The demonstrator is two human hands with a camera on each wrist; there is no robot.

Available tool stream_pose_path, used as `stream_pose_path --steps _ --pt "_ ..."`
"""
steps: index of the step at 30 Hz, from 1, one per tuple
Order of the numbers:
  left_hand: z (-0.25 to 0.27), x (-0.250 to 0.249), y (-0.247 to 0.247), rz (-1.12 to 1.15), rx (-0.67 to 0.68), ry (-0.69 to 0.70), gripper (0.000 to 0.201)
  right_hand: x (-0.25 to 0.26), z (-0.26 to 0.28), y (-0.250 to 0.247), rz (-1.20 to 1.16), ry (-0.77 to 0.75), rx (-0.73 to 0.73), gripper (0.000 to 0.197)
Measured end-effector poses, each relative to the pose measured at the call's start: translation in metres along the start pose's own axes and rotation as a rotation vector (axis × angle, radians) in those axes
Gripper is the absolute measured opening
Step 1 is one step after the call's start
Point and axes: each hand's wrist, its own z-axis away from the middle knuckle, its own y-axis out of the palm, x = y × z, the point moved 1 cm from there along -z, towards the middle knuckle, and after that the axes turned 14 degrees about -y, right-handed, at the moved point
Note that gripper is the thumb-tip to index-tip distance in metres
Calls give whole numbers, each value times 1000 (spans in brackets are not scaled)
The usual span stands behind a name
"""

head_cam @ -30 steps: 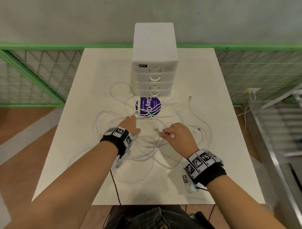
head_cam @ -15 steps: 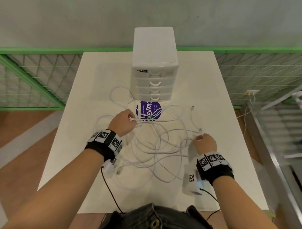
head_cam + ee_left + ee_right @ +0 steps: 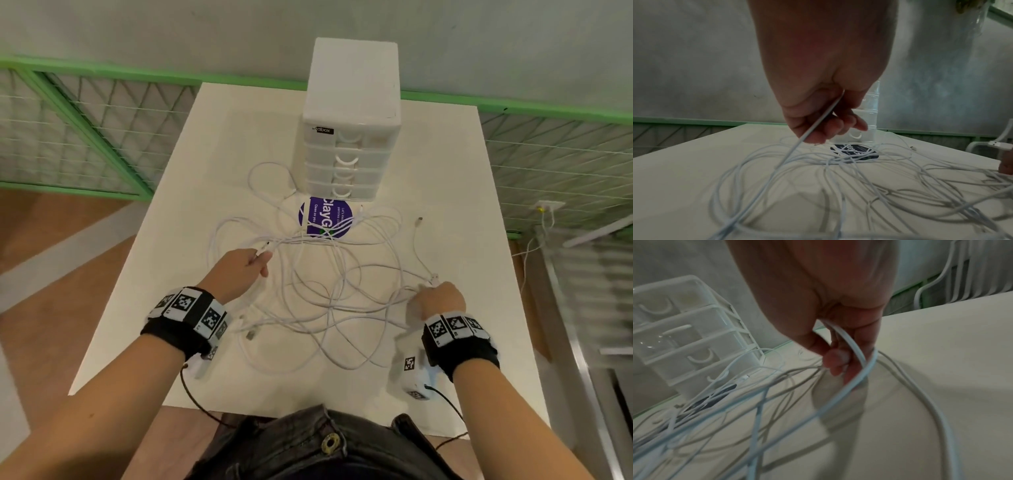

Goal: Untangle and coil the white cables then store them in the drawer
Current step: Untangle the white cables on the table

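Several white cables (image 3: 335,291) lie tangled in loose loops across the middle of the white table (image 3: 452,212). My left hand (image 3: 245,265) grips one cable near its plug end at the left of the tangle; the cable runs out under the curled fingers (image 3: 830,128). My right hand (image 3: 436,296) at the right of the tangle holds another cable with a plug sticking out above the knuckles; its fingers (image 3: 838,360) curl round a loop of cable (image 3: 859,369). The white drawer unit (image 3: 352,120) stands at the back centre, all drawers closed.
A round purple sticker (image 3: 325,217) lies on the table just in front of the drawer unit, under some cable loops. A loose plug end (image 3: 419,219) lies to its right. A green-framed wire fence (image 3: 85,113) runs behind the table.
My right hand has moved from the centre out to the right, pulling a cable end with it. My left hand has drawn back to the left and toward me. The tangle has spread wider.
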Motion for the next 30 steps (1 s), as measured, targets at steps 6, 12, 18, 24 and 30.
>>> stream_pose_path --steps 6,12,18,24,30 --pt "12 20 15 69 34 -5 33 -11 4 3 -31 -80 -17 29" --pt "25 28 32 19 26 -33 33 -4 14 7 -39 -114 -12 33" --pt "36 36 41 -15 -2 -28 33 -8 11 10 -121 -108 -57 29" --pt "41 50 38 4 -26 -48 32 -6 9 0 -110 -41 33 49" --pt "40 71 18 -92 -51 -5 23 2 5 -3 -115 -60 100 30"
